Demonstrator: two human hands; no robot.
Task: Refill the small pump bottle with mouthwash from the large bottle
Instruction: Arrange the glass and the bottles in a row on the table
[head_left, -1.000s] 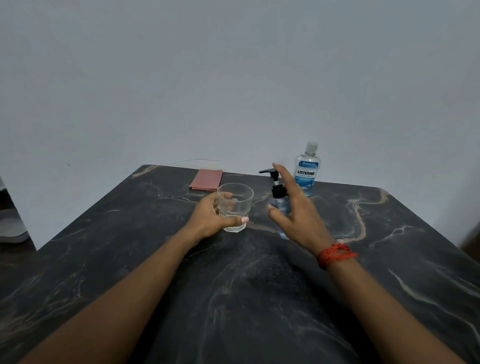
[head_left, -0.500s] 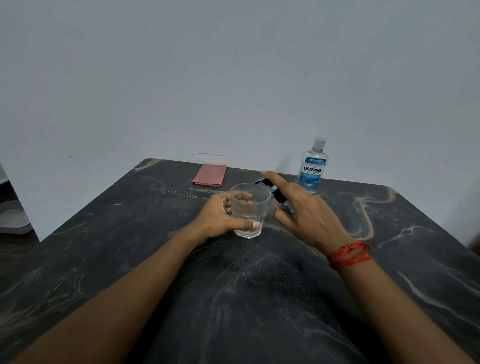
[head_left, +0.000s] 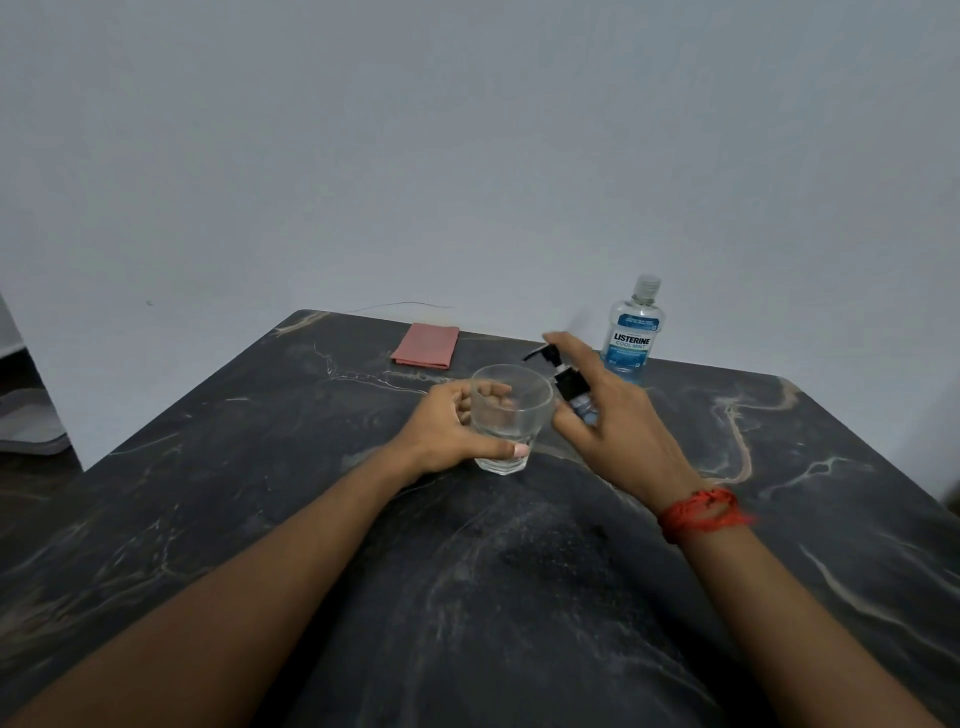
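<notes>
- Step, my read: prep only, no refill yet. Pump head is on and the big bottle's cap is on, so no transfer is possible.
- Next move needs the pump collar unscrewed, with one hand steadying the body and the other twisting. Then uncap the big bottle and pour slowly into a narrow neck. The left hand has to let go of the glass first.
- Dark veined marble table (head_left: 467, 597): both forearms run over it from 6 o'clock toward centre. There is a red thread band (head_left: 701, 512) on the right wrist.
- Left hand (head_left: 447, 431): grasping a clear faceted glass tumbler (head_left: 511, 415) at table centre, thumb across the near base and fingers curled round the far side. The tumbler stands upright on the table. Can't tell if there's liquid in it.
- Right hand (head_left: 618, 431): grasping the small clear plastic pump bottle (head_left: 571, 389) with its black pump head, at 3 o'clock of the tumbler, just beside it. Thumb is on the near side and the index finger lies over the pump top. The bottle tilts toward 10 o'clock, spout pointing over the tumbler side. Its base is hidden, so I can't tell if it's lifted.
- Folded pink cloth (head_left: 426, 345): flat at 11 o'clock near the far edge, untouched.
- Large clear bottle of blue mouthwash (head_left: 631, 332): upright at 1 o'clock by the far edge, apart from both hands.
</notes>
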